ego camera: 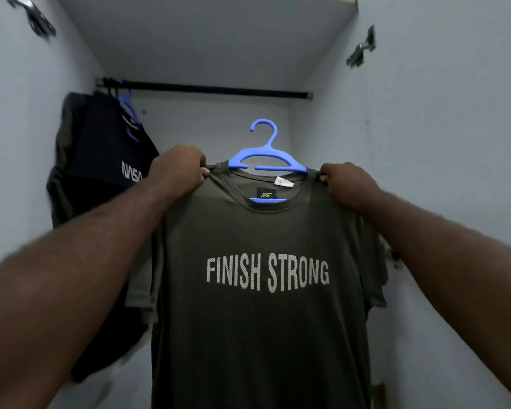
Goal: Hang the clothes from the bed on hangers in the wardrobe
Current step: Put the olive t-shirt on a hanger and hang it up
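Observation:
An olive-green T-shirt (263,335) printed "FINISH STRONG" hangs on a blue plastic hanger (266,156), held up in front of me inside the wardrobe. My left hand (179,169) pinches the shirt's left shoulder. At the right shoulder my right hand (344,184) pinches the fabric the same way. The hanger's hook points up and sits well below the black rail (219,90), touching nothing. The hanger's lower bar shows through the neck opening.
A dark NASA shirt (112,160) and other dark garments hang on a blue hanger (129,113) at the rail's left end. The white wardrobe walls (425,143) close in on both sides. A shelf (219,33) lies above the rail. Door hinges (362,50) sit on the side panels.

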{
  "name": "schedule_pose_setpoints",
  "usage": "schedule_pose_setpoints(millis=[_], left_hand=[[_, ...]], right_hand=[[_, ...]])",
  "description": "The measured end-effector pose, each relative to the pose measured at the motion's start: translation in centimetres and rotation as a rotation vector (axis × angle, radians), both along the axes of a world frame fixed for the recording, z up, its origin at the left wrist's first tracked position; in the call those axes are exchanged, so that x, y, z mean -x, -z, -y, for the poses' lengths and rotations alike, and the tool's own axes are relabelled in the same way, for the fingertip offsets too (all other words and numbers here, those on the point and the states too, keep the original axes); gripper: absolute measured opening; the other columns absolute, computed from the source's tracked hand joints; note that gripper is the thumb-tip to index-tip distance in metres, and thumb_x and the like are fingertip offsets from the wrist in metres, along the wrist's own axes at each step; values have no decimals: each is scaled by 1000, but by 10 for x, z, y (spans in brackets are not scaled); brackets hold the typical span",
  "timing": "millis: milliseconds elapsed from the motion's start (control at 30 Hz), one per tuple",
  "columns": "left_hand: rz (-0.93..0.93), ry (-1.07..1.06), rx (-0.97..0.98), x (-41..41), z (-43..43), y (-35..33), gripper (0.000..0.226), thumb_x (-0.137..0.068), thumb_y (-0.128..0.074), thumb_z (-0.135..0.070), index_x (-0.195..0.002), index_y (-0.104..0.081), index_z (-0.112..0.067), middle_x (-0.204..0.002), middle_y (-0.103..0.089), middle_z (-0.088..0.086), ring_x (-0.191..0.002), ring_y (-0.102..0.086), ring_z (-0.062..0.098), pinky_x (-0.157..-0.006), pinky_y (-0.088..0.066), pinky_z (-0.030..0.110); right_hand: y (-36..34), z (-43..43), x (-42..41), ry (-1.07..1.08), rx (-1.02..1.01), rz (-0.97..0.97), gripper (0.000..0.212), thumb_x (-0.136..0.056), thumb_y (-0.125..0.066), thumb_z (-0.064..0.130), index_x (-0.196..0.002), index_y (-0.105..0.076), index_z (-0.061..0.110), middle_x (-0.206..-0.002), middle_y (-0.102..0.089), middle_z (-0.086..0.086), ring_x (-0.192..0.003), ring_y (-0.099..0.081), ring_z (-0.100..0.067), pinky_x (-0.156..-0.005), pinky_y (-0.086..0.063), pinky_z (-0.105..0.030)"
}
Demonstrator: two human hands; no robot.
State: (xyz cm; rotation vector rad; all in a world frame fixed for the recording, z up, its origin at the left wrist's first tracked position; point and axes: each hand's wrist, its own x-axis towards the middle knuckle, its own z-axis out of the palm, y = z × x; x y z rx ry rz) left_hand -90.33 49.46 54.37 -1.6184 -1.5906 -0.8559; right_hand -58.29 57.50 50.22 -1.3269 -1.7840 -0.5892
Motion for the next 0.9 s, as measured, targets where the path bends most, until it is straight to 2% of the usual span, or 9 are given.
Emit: schedule_pose_setpoints(millis=[167,300,400,533,667,800,900], left_hand=[[52,41,-60,18,-9,-49,19,-89,-65,-27,-101,-72,-14,-104,-69,11,-97,-61,28,-86,-52,39],[34,20,-71,27,-13,-80,20,-91,-59,-18,-107,-68,-9,-106,-67,11,-94,-59,25,-87,-49,34],[-2,-66,-90,37,-20,-96,17,-92,-60,-23,-102,-67,-10,-100,-65,9,-89,-57,22,-82,-47,33],[-66,-237,-134,47,-36,-106,20,-93,-60,-33,-83,-59,-15,-89,-63,9,-81,-54,22,-72,-42,33],[-81,-356,-181,47,-57,-111,25,-93,-59,-39,-91,-61,-14,-93,-61,9,-88,-57,27,-79,-49,37],[-131,-516,-232,49,-79,-112,28,-95,-54,-42,-96,-59,-15,-94,-57,6,-87,-54,25,-73,-43,34],[-156,-637,-268,58,-90,-116,30,-96,-50,-44,-100,-60,-16,-101,-61,7,-90,-58,27,-70,-41,33]], right_hand=[[-48,-47,28,-63,-129,-56,21,-100,-47,24,-109,-63,14,-103,-64,-17,-91,-58,-36,-73,-47,-38],[-83,-82,49,-136,-205,-81,21,-100,-47,22,-107,-65,13,-103,-66,-17,-93,-59,-36,-74,-47,-38],[-101,-113,66,-191,-230,-94,21,-101,-47,21,-108,-65,13,-103,-66,-16,-93,-58,-35,-71,-43,-35],[-120,-157,89,-252,-249,-114,19,-99,-47,19,-106,-65,16,-102,-65,-12,-84,-52,-28,-66,-38,-32],[-130,-206,109,-306,-239,-137,18,-93,-51,11,-104,-63,19,-97,-63,-9,-83,-53,-27,-66,-41,-32],[-135,-252,138,-408,-224,-163,12,-95,-51,16,-97,-62,20,-98,-64,-11,-82,-54,-29,-67,-44,-33],[-141,-279,166,-490,-225,-162,12,-96,-49,20,-95,-60,23,-98,-64,-10,-82,-55,-29,-69,-47,-35]])
